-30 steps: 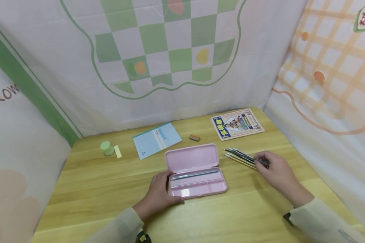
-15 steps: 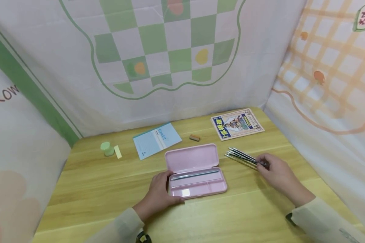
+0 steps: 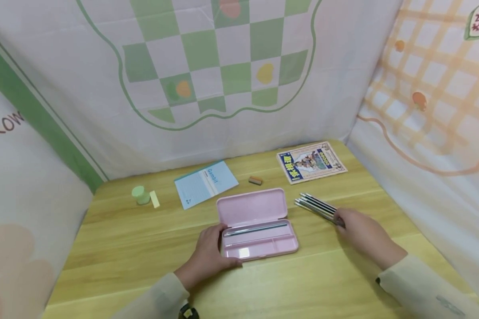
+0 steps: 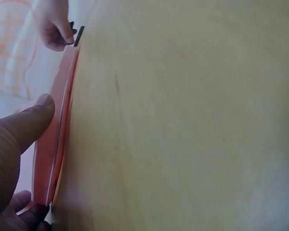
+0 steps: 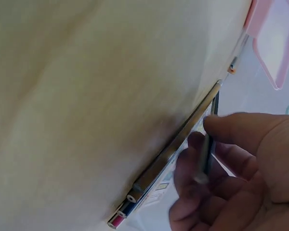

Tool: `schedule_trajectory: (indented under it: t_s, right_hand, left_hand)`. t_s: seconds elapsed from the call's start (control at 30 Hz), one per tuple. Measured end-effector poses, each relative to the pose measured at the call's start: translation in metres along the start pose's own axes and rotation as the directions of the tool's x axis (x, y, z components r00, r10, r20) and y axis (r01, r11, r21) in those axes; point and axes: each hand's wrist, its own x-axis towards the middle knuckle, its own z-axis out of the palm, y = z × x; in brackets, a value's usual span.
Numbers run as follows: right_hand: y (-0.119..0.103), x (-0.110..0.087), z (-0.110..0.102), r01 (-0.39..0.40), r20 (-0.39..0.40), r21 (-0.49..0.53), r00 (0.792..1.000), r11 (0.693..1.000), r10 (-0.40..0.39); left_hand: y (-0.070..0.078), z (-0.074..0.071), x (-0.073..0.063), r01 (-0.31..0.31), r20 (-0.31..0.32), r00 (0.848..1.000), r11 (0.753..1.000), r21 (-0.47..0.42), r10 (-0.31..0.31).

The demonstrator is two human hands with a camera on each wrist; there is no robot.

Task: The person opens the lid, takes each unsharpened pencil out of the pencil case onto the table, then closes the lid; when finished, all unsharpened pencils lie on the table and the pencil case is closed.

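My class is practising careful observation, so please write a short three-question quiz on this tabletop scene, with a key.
1. What does the left hand hold?
2. True or false, about the right hand: it holds nothing.
3. In the head view, what lies between the light-blue paper notebook and the colourful illustrated booklet?
A) a pale-yellow strip
B) a small orange-and-grey rectangular block
C) a pair of scissors

Key
1. The pink, rectangular hinged pencil case, gripped at one end, with its lid open.
2. False: the right wrist view shows it pinching a slim dark pencil.
3. B.
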Motion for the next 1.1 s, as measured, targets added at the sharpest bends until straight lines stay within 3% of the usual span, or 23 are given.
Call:
schedule_trajectory:
  t_s: [0.17, 0.9, 1.1]
  right_hand:
    - [-0.001, -0.001, 0.000, 0.017, 0.031, -0.033, 0.999, 0.999, -0.016]
    - [0.006, 0.004, -0.001, 0.033, -0.020, -0.084, 0.999, 0.996, -0.034]
    - [-0.007, 0.006, 0.001, 0.045, -0.053, -0.057, 0.997, 0.997, -0.049]
  left_hand:
    - [0.000, 0.000, 0.000, 0.000, 0.002, 1.000, 1.000, 0.000, 0.000]
    - [0.002, -0.001, 0.000, 0.005, -0.006, 1.000, 1.000, 0.000, -0.005]
    - [0.003, -0.002, -0.001, 0.016, 0.006, 1.000, 1.000, -0.005, -0.016]
